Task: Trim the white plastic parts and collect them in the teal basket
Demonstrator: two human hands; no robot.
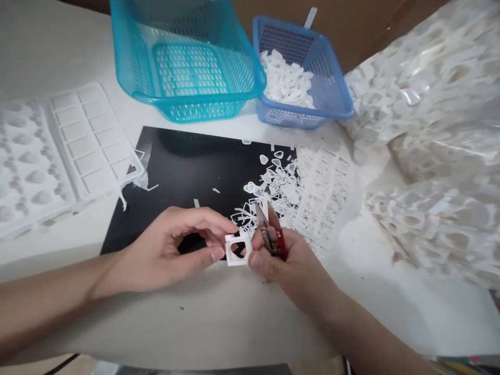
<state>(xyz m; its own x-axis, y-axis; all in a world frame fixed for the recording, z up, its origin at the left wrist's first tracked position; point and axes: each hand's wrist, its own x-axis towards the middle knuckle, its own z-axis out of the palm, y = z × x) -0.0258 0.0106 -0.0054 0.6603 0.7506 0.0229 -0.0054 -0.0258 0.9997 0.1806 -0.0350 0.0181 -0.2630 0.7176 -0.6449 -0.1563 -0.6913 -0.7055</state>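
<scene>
Between my two hands is a small white plastic frame (238, 261) with a rounded opening in its middle. My left hand (175, 250) pinches its left side between thumb and fingers. At its right side, the thumb and a fingertip of my right hand (289, 268) touch the frame. That hand also grips a pair of red-handled thread snips (280, 240), blades pointing up and away from me. Just beyond the snips spreads a heap of white plastic scraps (283, 190), on and beside a black mat (183, 166).
A teal basket (195, 99) stands at the back; a blue basket (312, 112) beside it holds white pieces (287, 80). White moulded trays (97, 140) lie at left, another white tray (326, 192) right of the scraps. Large clear bags of white parts (437, 104) fill the right.
</scene>
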